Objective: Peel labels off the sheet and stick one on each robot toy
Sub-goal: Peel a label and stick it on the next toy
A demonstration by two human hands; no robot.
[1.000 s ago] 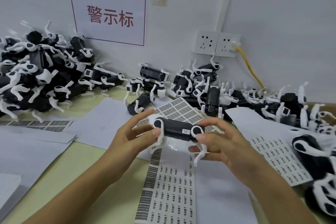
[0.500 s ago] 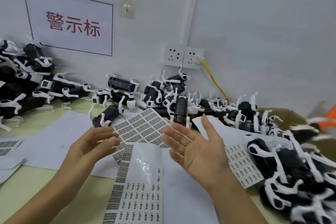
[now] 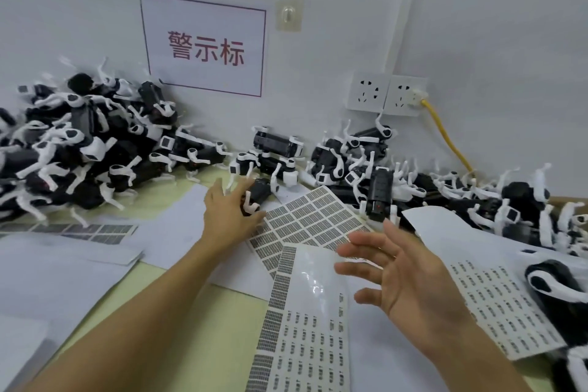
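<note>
Your left hand (image 3: 227, 213) touches a robot toy (image 3: 258, 195) at frame centre, fingers spread; your right hand (image 3: 410, 277) hovers spread, empty, over the label sheet (image 3: 305, 321).

Toy factory bench: robot toys (image 3: 79, 149) piled, label sheets (image 3: 305, 321), wall sign (image 3: 203, 44).

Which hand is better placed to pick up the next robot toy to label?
Left. The left hand already reaches the robot toy by the label sheet; the right hand hovers open, farther back.
</note>
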